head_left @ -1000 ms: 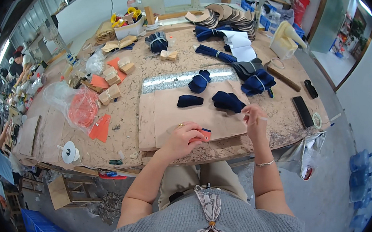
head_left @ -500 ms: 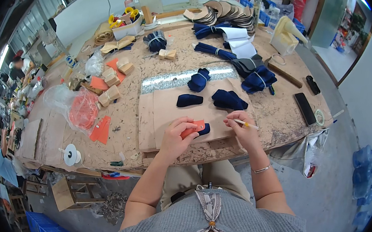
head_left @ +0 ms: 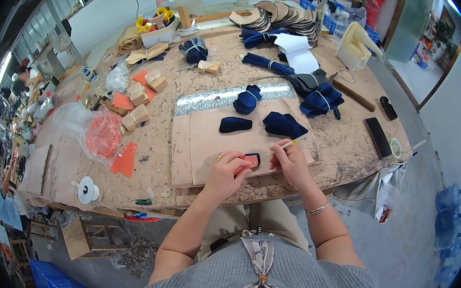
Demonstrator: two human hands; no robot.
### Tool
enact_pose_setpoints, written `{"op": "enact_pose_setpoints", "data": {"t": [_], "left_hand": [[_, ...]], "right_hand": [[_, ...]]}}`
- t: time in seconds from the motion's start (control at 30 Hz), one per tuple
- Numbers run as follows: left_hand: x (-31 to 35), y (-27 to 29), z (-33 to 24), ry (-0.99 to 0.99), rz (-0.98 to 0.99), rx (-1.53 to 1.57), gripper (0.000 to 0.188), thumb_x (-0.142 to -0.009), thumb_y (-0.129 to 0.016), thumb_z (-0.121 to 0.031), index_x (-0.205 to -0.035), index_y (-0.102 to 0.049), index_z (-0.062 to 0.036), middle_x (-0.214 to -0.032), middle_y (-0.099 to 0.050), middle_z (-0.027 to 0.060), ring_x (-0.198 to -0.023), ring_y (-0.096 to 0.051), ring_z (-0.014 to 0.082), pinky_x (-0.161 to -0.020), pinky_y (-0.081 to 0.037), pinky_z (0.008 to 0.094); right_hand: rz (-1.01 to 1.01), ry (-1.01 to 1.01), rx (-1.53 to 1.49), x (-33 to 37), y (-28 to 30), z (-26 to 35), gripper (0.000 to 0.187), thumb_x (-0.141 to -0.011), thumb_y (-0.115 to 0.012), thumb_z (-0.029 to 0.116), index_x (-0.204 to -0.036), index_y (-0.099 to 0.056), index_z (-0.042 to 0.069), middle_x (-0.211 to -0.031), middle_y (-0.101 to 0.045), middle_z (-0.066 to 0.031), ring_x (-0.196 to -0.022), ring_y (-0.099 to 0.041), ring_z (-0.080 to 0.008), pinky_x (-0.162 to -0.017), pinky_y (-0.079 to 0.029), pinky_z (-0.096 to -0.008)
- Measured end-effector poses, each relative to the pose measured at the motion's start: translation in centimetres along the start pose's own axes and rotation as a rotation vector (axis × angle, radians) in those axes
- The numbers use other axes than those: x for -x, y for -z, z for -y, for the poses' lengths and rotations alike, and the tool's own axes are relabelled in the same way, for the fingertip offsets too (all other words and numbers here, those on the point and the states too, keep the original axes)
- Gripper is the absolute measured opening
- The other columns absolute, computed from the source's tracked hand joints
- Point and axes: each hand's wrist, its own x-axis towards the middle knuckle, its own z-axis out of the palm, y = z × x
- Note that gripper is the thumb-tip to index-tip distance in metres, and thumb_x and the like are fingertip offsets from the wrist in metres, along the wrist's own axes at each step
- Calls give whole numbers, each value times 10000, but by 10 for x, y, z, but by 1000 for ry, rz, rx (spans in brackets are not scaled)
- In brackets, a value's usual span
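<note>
My left hand (head_left: pixel 224 174) presses an orange template (head_left: pixel 251 159) with a small hole down onto a dark blue fabric piece (head_left: pixel 258 156), whose rim shows around it. Fingers and thumb close on the template's near end. A slim white pen-like tool (head_left: pixel 289 143) with a yellow band is pinched in my right hand (head_left: pixel 291 165), its thin tip just right of the template. Beyond my hands lie a single dark blue piece (head_left: pixel 235 125), a loose stack of blue pieces (head_left: pixel 284 125) and a tied blue bundle (head_left: pixel 247 99). Beneath everything is a tan sheet (head_left: pixel 199 146).
To the left sit an orange roll in clear plastic (head_left: pixel 104 134), orange pieces (head_left: pixel 124 160), tied tan bundles (head_left: pixel 135 117) and a white spool (head_left: pixel 88 191). On the right are a hammer (head_left: pixel 355 96), a black phone (head_left: pixel 378 137) and more blue bundles (head_left: pixel 322 100).
The template, raised and tilted in my left hand before, now lies flat over the blue piece. My right hand has shifted left, turning the pen-like tool so its tip comes beside the template.
</note>
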Motion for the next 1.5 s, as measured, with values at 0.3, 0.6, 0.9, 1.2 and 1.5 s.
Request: {"op": "enact_pose_setpoints", "data": {"t": [0.3, 0.6, 0.9, 1.2, 1.5], "left_hand": [[1, 1, 0, -4, 0, -2, 160, -705, -719, -46, -855, -667, -34, -990, -642, 112, -954, -597, 287, -819, -493, 375], [0, -1, 5, -23, -19, 0, 143, -697, -726, -50, -819, -653, -31, -960, -648, 102, -928, -596, 284, -801, -490, 378], [2, -3, 7, 31, -31, 63, 162, -685, -739, -56, -782, -613, -27, -928, -649, 106, -936, -589, 286, -827, -473, 391], [3, 0, 7, 47, -22, 74, 198, -696, -753, -77, -838, -629, -17, -960, -657, 121, -953, -594, 288, -842, -475, 371], [10, 13, 27, 441, -408, 1000, 301, -885, -628, -38, -1174, -551, 3, -1126, -606, 68, -1019, -557, 101, -892, -449, 246]], "right_hand": [[126, 379, 606, -2, -25, 7, 200, -930, -538, 177, -846, -584, 2, -745, -615, -161, -696, -594, -341, -636, -469, -407], [127, 435, 671, 1, -27, 8, 159, -911, -557, 150, -842, -586, 9, -811, -612, -142, -776, -581, -346, -675, -461, -424], [143, 506, 574, -2, -39, 2, 153, -903, -574, 147, -832, -602, 15, -792, -618, -105, -815, -559, -302, -713, -467, -391], [128, 296, 320, 1, -37, 12, 49, -874, -593, 60, -874, -619, 18, -781, -630, -118, -783, -582, -294, -713, -479, -376], [187, 826, 681, 0, -34, -3, 165, -720, -729, 58, -850, -631, 87, -872, -681, -73, -879, -635, -277, -766, -483, -375]]}}
